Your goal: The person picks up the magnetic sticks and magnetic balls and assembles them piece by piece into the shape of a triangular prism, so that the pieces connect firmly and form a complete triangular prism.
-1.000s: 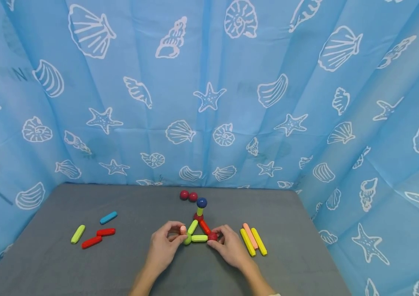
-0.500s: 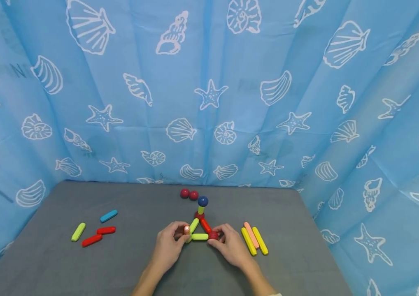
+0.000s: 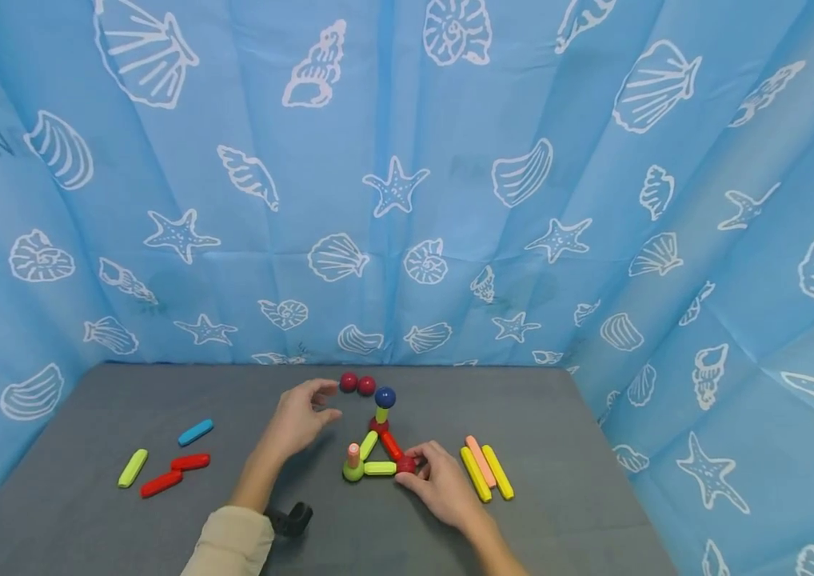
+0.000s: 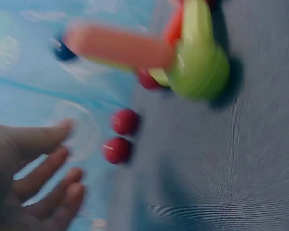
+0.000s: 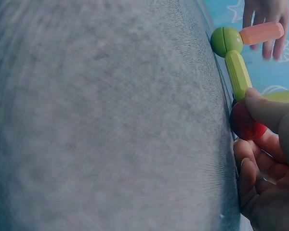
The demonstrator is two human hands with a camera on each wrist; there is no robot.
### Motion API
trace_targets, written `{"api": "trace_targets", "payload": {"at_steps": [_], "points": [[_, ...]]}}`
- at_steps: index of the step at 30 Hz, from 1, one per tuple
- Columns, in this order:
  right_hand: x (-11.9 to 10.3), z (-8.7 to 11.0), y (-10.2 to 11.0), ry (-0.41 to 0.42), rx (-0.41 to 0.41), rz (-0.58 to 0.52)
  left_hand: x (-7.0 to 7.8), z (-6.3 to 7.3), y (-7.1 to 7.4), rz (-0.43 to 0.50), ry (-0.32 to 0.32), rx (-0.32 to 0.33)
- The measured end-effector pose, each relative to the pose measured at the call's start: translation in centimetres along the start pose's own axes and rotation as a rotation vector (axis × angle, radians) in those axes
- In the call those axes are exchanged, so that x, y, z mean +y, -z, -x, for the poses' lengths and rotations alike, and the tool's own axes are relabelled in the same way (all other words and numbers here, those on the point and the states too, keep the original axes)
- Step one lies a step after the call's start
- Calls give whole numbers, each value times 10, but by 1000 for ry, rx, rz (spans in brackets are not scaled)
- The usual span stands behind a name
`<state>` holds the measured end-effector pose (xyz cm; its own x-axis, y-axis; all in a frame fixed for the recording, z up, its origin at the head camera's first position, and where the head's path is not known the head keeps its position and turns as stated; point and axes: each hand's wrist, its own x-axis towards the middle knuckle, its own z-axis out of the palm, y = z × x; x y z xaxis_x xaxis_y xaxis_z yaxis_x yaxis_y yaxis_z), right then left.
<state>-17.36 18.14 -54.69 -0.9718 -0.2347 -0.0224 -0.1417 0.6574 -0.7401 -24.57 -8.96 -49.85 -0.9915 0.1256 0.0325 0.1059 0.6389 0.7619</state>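
Observation:
My right hand (image 3: 439, 484) pinches the red ball (image 5: 246, 120) at the right corner of a triangle made of rods and balls. Two lime rods (image 3: 380, 469) and one red rod (image 3: 392, 446) form its sides. At the left corner a green ball (image 4: 200, 70) carries an upright salmon rod (image 4: 123, 46). The back corner's red ball (image 3: 379, 426) bears a short lime rod topped by a blue ball (image 3: 385, 398). My left hand (image 3: 302, 418), fingers relaxed and holding nothing, is over the table just left of two loose red balls (image 3: 357, 385).
Two yellow rods (image 3: 497, 472) and a salmon rod (image 3: 480, 462) lie to the right. Toward the left are a blue rod (image 3: 195, 433), two red rods (image 3: 161, 483) and a lime rod (image 3: 133, 468). A blue shell-print curtain (image 3: 393, 240) hangs behind the grey table (image 3: 558, 512).
My left hand has let go of the salmon rod and green ball and moved back and left toward the loose red balls. My right hand keeps its place at the right corner.

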Motion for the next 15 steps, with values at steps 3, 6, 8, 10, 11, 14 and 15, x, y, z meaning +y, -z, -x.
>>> {"api": "trace_targets", "payload": {"at_steps": [3, 6, 8, 10, 11, 14, 15], "points": [[0, 1, 2, 5, -1, -5, -12, -30, -11, -18, 19, 54], [-1, 1, 2, 12, -7, -9, -21, -50, -22, -76, 46, 62], [-1, 0, 1, 13, -4, -9, -23, -58, -27, -123, 32, 56], [0, -1, 2, 13, 0, -3, -24, -64, -32, -175, 4, 51], [1, -1, 2, 11, 3, -4, -24, -66, -35, -197, -9, 53], [1, 0, 2, 7, 7, -9, -25, -69, -42, -240, -29, 67], [2, 0, 2, 5, 5, -12, -25, -69, -44, -252, -22, 76]]}}
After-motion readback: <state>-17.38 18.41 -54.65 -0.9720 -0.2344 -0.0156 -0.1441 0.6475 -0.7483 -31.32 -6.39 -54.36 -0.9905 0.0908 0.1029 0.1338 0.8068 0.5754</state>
